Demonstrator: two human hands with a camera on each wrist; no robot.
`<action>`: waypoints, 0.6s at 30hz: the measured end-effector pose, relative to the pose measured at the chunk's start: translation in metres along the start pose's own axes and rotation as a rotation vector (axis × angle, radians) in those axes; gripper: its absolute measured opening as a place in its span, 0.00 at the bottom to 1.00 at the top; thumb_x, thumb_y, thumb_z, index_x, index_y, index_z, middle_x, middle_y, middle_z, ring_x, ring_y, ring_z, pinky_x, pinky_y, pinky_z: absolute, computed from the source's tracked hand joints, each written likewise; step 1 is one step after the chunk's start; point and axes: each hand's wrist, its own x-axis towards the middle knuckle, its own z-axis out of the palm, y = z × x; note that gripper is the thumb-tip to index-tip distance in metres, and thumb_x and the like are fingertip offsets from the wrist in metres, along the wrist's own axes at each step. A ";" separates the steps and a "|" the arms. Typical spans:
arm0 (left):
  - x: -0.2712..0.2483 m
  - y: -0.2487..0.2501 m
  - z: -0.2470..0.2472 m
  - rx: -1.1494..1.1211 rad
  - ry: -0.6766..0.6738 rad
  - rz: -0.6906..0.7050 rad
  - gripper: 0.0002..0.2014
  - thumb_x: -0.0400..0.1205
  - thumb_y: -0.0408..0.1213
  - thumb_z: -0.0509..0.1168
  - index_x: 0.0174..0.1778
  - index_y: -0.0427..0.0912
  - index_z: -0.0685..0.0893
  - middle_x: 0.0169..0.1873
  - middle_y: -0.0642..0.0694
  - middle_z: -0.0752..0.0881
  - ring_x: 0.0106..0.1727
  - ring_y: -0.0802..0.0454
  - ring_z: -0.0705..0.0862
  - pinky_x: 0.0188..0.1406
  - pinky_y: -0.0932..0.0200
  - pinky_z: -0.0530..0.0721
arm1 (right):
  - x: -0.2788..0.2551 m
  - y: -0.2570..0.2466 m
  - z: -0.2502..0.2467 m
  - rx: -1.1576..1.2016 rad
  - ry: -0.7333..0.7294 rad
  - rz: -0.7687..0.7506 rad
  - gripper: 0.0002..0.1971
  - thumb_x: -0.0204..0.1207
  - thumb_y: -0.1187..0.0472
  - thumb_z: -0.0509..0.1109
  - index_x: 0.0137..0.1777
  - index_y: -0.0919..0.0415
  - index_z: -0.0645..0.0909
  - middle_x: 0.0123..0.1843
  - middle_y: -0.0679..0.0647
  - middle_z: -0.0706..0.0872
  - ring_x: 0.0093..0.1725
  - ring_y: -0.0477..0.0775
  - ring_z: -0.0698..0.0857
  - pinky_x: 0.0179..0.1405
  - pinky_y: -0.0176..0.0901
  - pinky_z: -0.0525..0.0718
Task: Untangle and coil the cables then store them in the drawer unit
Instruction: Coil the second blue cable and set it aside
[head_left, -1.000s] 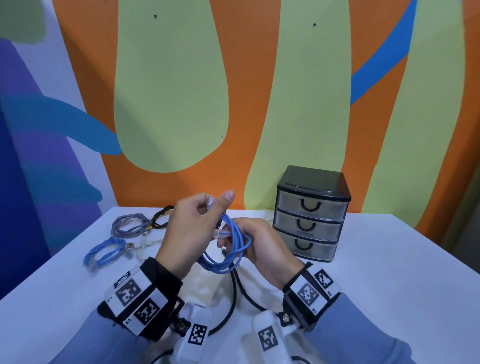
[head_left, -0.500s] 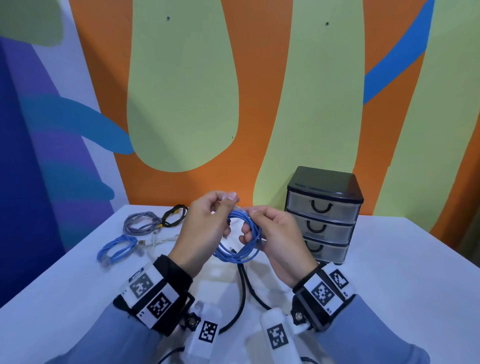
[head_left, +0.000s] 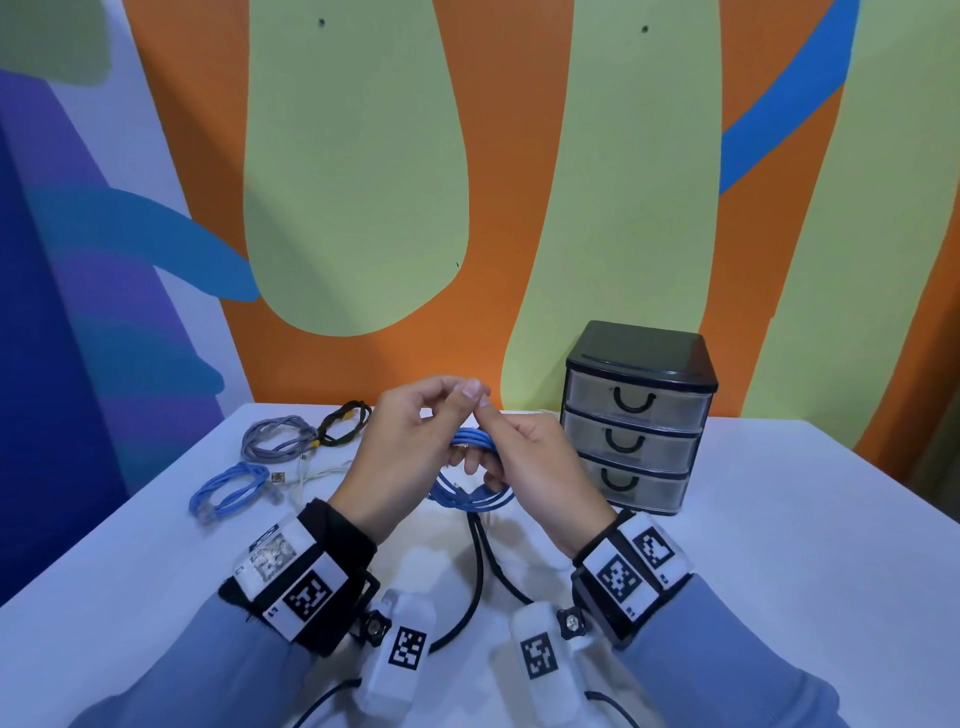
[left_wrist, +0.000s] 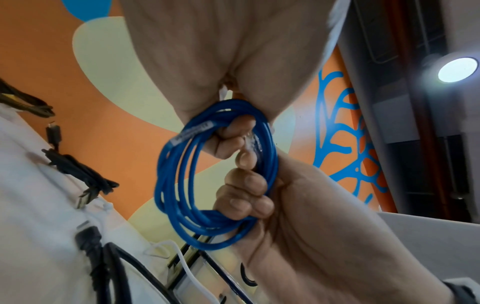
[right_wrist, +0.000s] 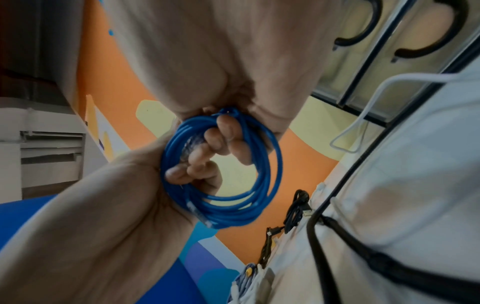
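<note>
you've got both hands, left hand and right hand, wrapped round the coiled blue cable, fingertips seemingly touching up top

I read this as a staged indoor workspace: white table, bright painted mural wall, 1 ceiling light.

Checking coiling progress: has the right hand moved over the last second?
Yes. The right hand rose: its fingertips, earlier level with the lower drawers of the drawer unit, now sit level with its top drawer, meeting the left hand above the blue cable.
</note>
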 end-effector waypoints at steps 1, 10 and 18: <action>-0.001 0.003 0.001 -0.012 -0.005 0.004 0.16 0.92 0.43 0.66 0.55 0.32 0.91 0.29 0.52 0.87 0.26 0.48 0.80 0.29 0.67 0.78 | -0.002 -0.002 0.001 -0.020 0.001 -0.009 0.34 0.92 0.43 0.58 0.24 0.53 0.87 0.29 0.50 0.86 0.27 0.49 0.72 0.37 0.49 0.73; -0.004 0.009 0.002 -0.013 0.044 0.036 0.24 0.90 0.56 0.65 0.50 0.37 0.93 0.28 0.20 0.78 0.25 0.44 0.76 0.25 0.63 0.75 | -0.003 -0.007 -0.007 -0.143 -0.085 0.009 0.42 0.91 0.34 0.50 0.24 0.57 0.87 0.25 0.49 0.84 0.30 0.49 0.78 0.40 0.40 0.77; 0.001 0.007 0.002 -0.179 0.206 -0.043 0.25 0.91 0.50 0.65 0.51 0.27 0.89 0.16 0.54 0.76 0.15 0.54 0.75 0.21 0.65 0.75 | -0.001 0.006 0.008 0.015 0.032 0.021 0.37 0.91 0.35 0.54 0.37 0.59 0.94 0.29 0.46 0.85 0.34 0.50 0.80 0.48 0.50 0.80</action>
